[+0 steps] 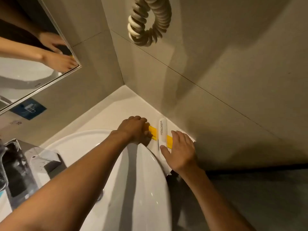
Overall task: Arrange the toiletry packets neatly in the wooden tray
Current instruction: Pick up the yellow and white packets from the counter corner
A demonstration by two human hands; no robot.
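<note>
A yellow tray [153,130] lies on the white counter beside the wall, mostly covered. Across its middle rests a long white toiletry packet [162,130] with small print. My left hand [135,128] grips the tray's left end with curled fingers. My right hand [180,150] lies flat with fingers spread over the tray's right end, its index finger pressing on the packet's near end. Any other packets are hidden under my hands.
A white round basin [133,172] sits right below my arms. A chrome tap [18,165] stands at the left. A mirror [25,47] hangs on the left wall, and a coiled cord [150,22] on the right wall. The counter corner [123,97] lies behind.
</note>
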